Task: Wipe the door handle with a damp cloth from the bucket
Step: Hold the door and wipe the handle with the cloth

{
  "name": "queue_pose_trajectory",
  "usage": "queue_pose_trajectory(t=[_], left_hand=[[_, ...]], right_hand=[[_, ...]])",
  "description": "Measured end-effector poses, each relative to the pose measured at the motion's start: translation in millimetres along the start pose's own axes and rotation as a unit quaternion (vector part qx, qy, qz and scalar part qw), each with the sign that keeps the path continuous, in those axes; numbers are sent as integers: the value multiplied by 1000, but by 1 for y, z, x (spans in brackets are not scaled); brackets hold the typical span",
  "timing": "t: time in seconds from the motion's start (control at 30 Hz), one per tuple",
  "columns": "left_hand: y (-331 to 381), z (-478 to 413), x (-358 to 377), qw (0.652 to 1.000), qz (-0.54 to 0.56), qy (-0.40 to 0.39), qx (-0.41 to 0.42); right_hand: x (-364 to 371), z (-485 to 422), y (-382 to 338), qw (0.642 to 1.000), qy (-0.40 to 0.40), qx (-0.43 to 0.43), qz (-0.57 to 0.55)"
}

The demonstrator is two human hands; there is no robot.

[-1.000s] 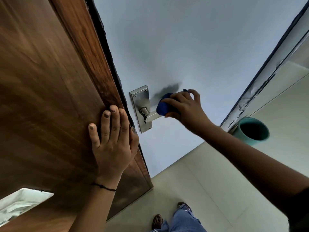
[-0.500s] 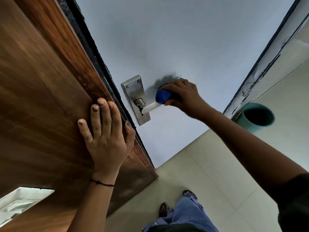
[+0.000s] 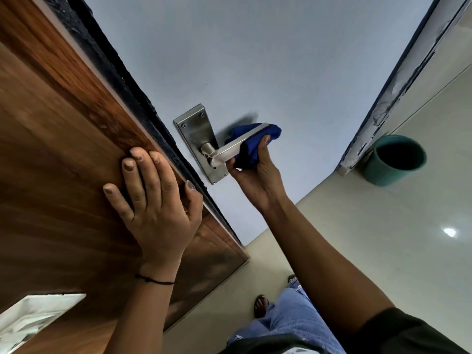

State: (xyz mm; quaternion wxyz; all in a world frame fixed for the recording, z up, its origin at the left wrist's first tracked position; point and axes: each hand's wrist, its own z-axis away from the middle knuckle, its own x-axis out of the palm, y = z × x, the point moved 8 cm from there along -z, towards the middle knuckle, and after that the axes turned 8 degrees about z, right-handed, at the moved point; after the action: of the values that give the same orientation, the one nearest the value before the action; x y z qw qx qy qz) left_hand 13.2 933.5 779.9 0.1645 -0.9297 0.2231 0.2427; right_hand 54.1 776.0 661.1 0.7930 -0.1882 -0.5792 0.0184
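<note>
A steel lever door handle [image 3: 231,148] sticks out from its steel backplate [image 3: 195,131] on the pale grey door face. My right hand [image 3: 258,175] comes from below and holds a blue cloth [image 3: 251,146] cupped under and behind the lever, thumb at the lever's inner end. My left hand [image 3: 155,200] lies flat, fingers together, on the brown wooden door edge [image 3: 63,149], holding nothing. The teal bucket [image 3: 394,159] stands on the floor at the right, by the door frame.
Pale floor tiles [image 3: 370,251] spread out below. My jeans leg and sandalled foot [image 3: 261,305] are near the door's bottom corner. The grey door frame [image 3: 398,80] runs along the right. A white patch [image 3: 33,318] shows at the lower left.
My right hand has turned from gripping the lever's tip from above to cupping the cloth under the lever from below. The view has tilted; my left hand stays on the door.
</note>
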Motion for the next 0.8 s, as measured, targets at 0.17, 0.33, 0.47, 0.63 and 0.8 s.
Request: queue_pose_trajectory(t=[0.17,0.33,0.47,0.63,0.8], left_hand=[[-1,2,1,1000,0,1,-5],[1,3,1,1000,-5,-3,-6],[0,3,-1,1000,-1,-1,-9],[1,1,0,1000,1,-4,-14],[0,1,0,1000,2,-10,-15]], right_hand=[[9,14,39,999,25,30,-9],[11,22,42,999,49,19,-1],[9,26,48,998,53,11,19],[-3,26,48,992,54,-25,107],[-14,30,50,921,89,-132,356]])
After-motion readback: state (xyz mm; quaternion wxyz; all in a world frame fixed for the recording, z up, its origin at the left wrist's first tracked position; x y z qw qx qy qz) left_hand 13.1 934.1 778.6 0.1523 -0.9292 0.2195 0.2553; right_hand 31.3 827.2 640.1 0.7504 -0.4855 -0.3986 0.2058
